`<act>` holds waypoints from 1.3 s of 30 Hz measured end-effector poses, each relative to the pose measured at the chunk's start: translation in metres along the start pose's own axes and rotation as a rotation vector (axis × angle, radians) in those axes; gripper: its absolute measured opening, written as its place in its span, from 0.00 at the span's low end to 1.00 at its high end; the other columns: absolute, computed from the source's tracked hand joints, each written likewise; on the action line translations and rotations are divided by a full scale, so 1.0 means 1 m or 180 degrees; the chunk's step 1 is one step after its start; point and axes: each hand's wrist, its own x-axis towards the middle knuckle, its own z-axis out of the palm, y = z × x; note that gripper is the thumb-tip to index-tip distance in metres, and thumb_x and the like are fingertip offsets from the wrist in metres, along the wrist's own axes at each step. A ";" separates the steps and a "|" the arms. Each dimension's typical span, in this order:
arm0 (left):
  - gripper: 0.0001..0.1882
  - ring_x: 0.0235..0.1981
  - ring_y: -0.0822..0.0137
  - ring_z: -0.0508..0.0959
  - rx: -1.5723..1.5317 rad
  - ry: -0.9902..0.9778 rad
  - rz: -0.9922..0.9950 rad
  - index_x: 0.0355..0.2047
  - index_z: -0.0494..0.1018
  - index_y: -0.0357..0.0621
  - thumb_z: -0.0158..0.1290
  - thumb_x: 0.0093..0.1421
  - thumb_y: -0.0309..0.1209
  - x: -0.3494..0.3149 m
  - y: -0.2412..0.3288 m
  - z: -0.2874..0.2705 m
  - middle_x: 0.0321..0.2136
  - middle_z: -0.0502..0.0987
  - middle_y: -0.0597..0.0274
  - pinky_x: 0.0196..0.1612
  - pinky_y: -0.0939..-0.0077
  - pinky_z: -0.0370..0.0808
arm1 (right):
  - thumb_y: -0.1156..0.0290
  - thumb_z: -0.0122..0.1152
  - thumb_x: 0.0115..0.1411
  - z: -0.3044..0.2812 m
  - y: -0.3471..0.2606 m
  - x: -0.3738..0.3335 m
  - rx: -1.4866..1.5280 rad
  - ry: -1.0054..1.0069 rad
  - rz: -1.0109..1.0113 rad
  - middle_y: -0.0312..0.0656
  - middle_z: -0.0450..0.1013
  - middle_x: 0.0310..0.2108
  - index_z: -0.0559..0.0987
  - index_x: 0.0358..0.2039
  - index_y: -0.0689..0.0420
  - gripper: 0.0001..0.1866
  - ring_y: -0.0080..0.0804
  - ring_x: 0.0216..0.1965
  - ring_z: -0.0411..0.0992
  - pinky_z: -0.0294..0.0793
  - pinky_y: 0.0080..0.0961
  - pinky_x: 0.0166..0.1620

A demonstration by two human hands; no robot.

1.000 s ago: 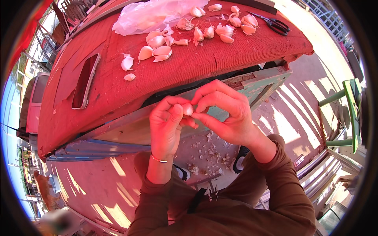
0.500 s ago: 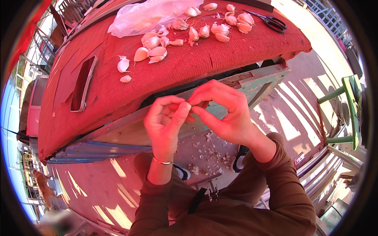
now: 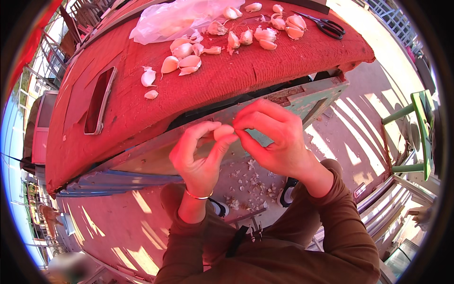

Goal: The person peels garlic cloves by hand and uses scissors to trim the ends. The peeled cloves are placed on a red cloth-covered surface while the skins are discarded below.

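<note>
In front of the table's near edge, a garlic clove (image 3: 222,132) is pinched between the thumb and forefinger of my left hand (image 3: 196,154). My right hand (image 3: 276,135) has its thumb and forefinger pressed together at the clove's right end; any skin between those tips is too small to make out. Beyond my hands, several loose garlic cloves (image 3: 189,63) and partly broken bulbs (image 3: 265,34) lie on the red-covered table (image 3: 213,90). A single clove (image 3: 148,76) and a smaller one (image 3: 151,94) sit nearest the phone.
A crumpled plastic bag (image 3: 165,23) lies at the table's far side. Black-handled scissors (image 3: 331,29) rest at the far right, a phone (image 3: 100,102) at the left. Garlic skins (image 3: 253,187) litter the floor between my feet. A green stool (image 3: 421,132) is at the right.
My fingers have shifted on the clove, so more of its pale body shows now. The left hand has turned slightly and moved a little left; the right fingertips moved slightly right.
</note>
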 end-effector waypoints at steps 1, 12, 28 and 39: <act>0.18 0.37 0.70 0.86 0.0028 -0.0019 0.0038 0.44 0.78 0.34 0.73 0.56 0.21 0.000 0.000 -0.001 0.36 0.84 0.58 0.43 0.76 0.83 | 0.86 0.70 0.49 -0.001 0.000 0.000 0.0006 -0.0006 -0.0003 0.44 0.80 0.36 0.81 0.34 0.61 0.12 0.41 0.37 0.81 0.81 0.32 0.40; 0.12 0.31 0.69 0.82 -0.1488 -0.0361 -0.1265 0.47 0.75 0.34 0.59 0.72 0.31 0.010 0.009 -0.005 0.35 0.81 0.58 0.34 0.72 0.83 | 0.88 0.63 0.54 -0.011 0.003 0.002 0.0512 -0.0213 0.0533 0.43 0.78 0.33 0.79 0.33 0.64 0.07 0.30 0.32 0.77 0.76 0.25 0.38; 0.13 0.35 0.70 0.84 -0.1259 -0.0274 -0.0915 0.50 0.80 0.29 0.63 0.66 0.21 0.006 0.008 0.000 0.38 0.85 0.56 0.42 0.76 0.83 | 0.86 0.68 0.57 -0.003 -0.005 0.004 0.0976 -0.0133 0.0581 0.44 0.80 0.39 0.83 0.40 0.64 0.10 0.28 0.35 0.81 0.79 0.24 0.38; 0.12 0.32 0.72 0.83 -0.1057 -0.0537 -0.0839 0.48 0.82 0.30 0.64 0.66 0.22 0.007 0.004 -0.004 0.36 0.84 0.58 0.38 0.80 0.80 | 0.86 0.67 0.58 -0.013 0.000 0.006 0.1442 -0.0385 0.0975 0.41 0.80 0.36 0.82 0.33 0.63 0.05 0.27 0.36 0.82 0.81 0.25 0.41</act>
